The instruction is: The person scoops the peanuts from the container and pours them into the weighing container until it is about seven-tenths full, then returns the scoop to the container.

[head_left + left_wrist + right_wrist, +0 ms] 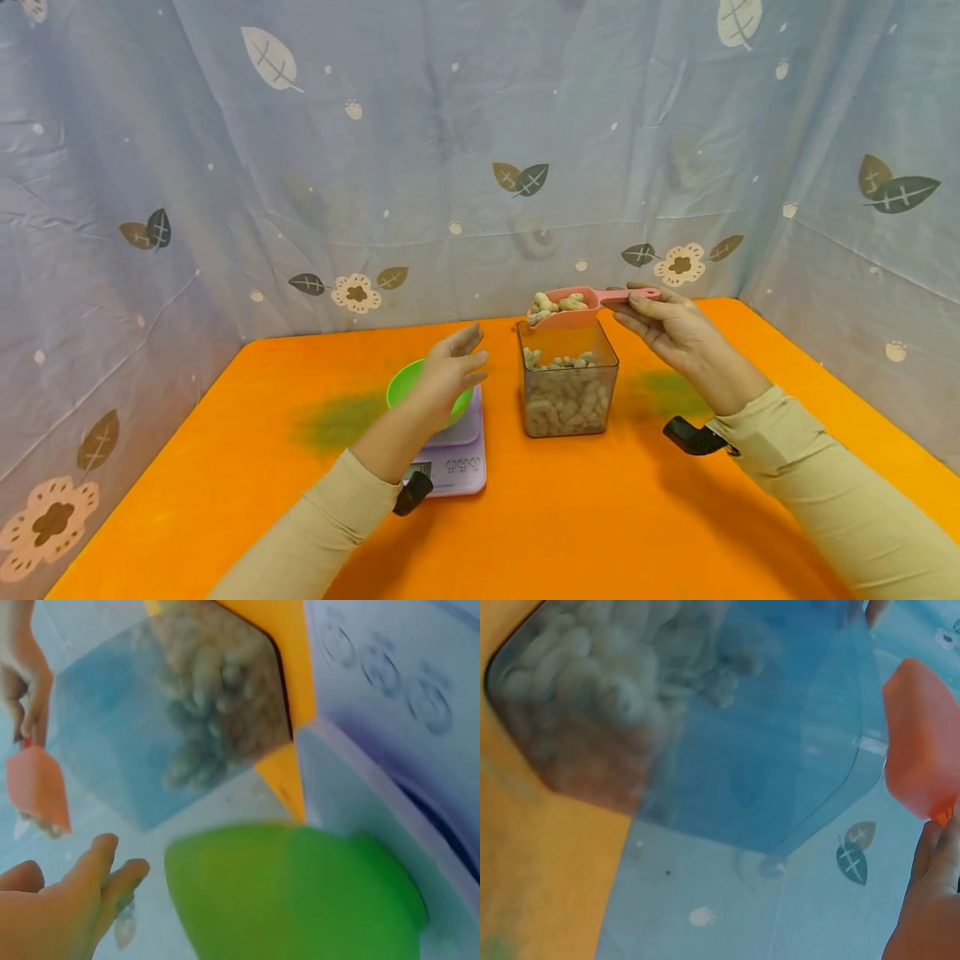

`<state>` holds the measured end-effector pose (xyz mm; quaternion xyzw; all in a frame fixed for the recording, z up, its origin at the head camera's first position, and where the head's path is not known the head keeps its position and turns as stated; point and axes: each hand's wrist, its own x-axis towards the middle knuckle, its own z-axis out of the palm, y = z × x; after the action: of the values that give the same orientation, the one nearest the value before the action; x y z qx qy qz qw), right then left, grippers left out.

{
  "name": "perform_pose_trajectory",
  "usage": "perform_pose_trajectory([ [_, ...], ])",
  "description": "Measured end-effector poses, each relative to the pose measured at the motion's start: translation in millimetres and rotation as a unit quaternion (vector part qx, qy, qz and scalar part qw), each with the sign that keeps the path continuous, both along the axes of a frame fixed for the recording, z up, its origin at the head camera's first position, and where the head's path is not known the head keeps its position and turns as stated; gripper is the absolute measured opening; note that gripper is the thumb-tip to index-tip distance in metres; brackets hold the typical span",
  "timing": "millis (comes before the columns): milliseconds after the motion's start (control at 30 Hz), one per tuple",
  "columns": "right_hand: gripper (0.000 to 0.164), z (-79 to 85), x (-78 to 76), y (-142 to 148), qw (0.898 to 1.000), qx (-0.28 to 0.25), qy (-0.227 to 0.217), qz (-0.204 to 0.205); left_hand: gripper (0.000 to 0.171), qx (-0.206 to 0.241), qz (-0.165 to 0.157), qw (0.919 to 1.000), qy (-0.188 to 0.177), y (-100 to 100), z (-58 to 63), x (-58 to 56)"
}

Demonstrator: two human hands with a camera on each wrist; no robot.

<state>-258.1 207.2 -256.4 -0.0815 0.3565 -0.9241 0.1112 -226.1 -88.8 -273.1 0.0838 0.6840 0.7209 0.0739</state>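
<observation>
My right hand (678, 333) grips the handle of a pink scoop (588, 315) above a clear square container (567, 400). Whole peanuts (558, 304) lie in the scoop, and more peanuts partly fill the container. In the right wrist view the scoop (922, 742) hangs beside the container's rim. My left hand (442, 379) hovers over a green bowl (405, 382), fingers extended and holding nothing. The bowl (292, 892) sits on a lilac digital kitchen scale (457, 475); my hand and wrist hide part of both, including some of the display.
An orange-covered table (540, 525) bears the scale and the container side by side, with a gap between them. A blue-grey curtain (450, 167) with leaf and flower prints closes off the back and both sides. Black wrist cameras (693, 436) jut below the sleeves.
</observation>
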Motion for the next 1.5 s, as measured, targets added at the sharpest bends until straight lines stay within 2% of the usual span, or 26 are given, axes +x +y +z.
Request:
perform_pose_trajectory([
  [100,0.031,2.2,-0.5,-6.2,1.000,0.003,0.003,-0.004,0.057,-0.008,0.015,0.9998,0.012,-12.7,2.6,2.3],
  [333,0.049,5.4,-0.7,-20.5,1.000,-0.002,-0.005,-0.001,0.059,-0.022,0.050,0.9983,0.020,-44.0,7.2,6.4],
  [633,0.029,4.7,-0.7,-36.6,1.000,0.003,0.001,0.007,0.059,-0.050,0.074,0.9952,0.040,-73.0,9.2,14.4],
  [733,0.024,4.0,-0.7,-43.3,1.000,0.012,0.005,0.012,0.059,-0.083,0.087,0.9918,0.042,-83.3,6.4,15.8],
  [867,0.016,2.7,-1.0,-51.8,1.000,0.017,0.008,0.019,0.061,-0.126,0.101,0.9865,0.025,-93.9,-1.6,15.3],
  [1033,0.009,0.8,-1.3,-61.5,1.000,0.021,0.004,0.013,0.063,-0.145,0.092,0.9851,-0.009,-101.1,-15.7,10.5],
  [1300,0.013,-2.6,-4.5,-78.4,0.997,0.071,0.012,0.002,0.059,-0.099,0.053,0.9929,-0.039,-105.6,-31.9,6.1],
  [1500,0.018,-2.3,-5.5,-90.6,0.992,0.123,0.012,-0.001,0.056,-0.094,0.047,0.9935,-0.043,-108.1,-38.7,3.7],
])
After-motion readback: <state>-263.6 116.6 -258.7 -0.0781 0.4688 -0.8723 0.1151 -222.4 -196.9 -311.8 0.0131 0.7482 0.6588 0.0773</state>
